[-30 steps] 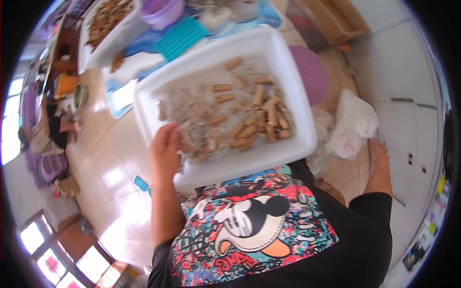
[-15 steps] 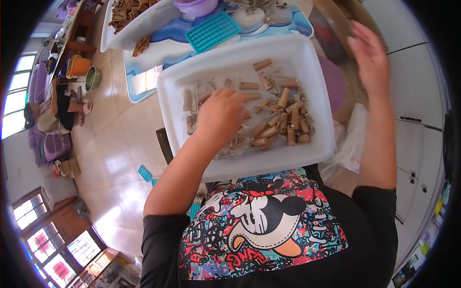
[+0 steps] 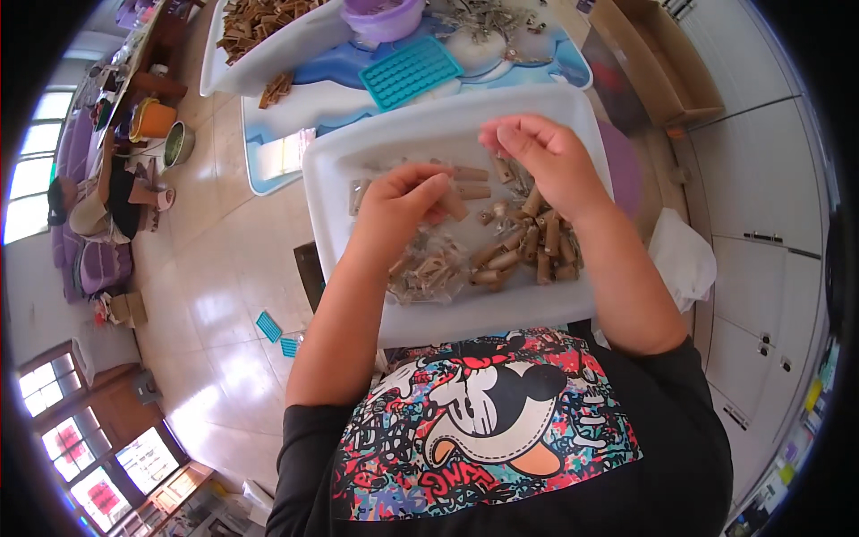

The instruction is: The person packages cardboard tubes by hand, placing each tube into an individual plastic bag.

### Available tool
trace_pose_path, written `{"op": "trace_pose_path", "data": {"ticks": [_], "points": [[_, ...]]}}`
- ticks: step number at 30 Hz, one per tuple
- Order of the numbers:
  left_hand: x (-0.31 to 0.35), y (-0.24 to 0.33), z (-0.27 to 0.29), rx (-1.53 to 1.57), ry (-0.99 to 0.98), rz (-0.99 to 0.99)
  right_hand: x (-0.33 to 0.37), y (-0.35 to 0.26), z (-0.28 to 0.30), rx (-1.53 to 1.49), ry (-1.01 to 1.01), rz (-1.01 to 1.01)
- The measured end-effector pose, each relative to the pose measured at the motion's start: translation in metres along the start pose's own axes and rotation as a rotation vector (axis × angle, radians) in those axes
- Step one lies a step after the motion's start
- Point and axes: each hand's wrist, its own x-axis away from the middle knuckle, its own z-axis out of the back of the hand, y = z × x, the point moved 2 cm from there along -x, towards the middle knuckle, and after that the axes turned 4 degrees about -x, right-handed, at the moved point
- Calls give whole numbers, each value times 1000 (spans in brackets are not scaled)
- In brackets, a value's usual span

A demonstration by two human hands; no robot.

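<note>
My left hand [image 3: 400, 199] is closed over the white plastic tub [image 3: 483, 324], pinching a small brown wooden cylinder [image 3: 455, 205] between thumb and fingers. Just to its right, above the tub's far right part, my right hand [image 3: 553, 161] has its fingers drawn together; whatever they hold, if anything, is hidden. Below the right hand lies a heap of similar brown cylinders [image 3: 530, 246], with thin metal bits among them. Clear plastic bags [image 3: 429, 268] with brown pieces inside sit at the near left of the tub.
Beyond the tub, a blue-white table [image 3: 335, 112] bears a teal ridged tray [image 3: 412, 73], a purple bowl [image 3: 394, 22], metal parts [image 3: 488, 18] and a bin of brown wood pieces [image 3: 259, 27]. A cardboard box [image 3: 658, 72] stands right. Another person [image 3: 107, 192] sits far left.
My right hand has come in from near the cardboard box to over the tub. My left hand has lifted from among the pieces and now shows a wooden cylinder in its fingers.
</note>
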Motion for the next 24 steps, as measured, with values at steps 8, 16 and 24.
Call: {"op": "trace_pose_path", "data": {"ticks": [8, 16, 24], "points": [[11, -15, 11, 618, 61, 18, 7, 5, -10, -45, -215, -83], [10, -18, 13, 680, 155, 33, 7, 6, -14, -126, -193, -193], [18, -14, 5, 383, -53, 50, 0, 16, -7, -210, 157, -26]]}}
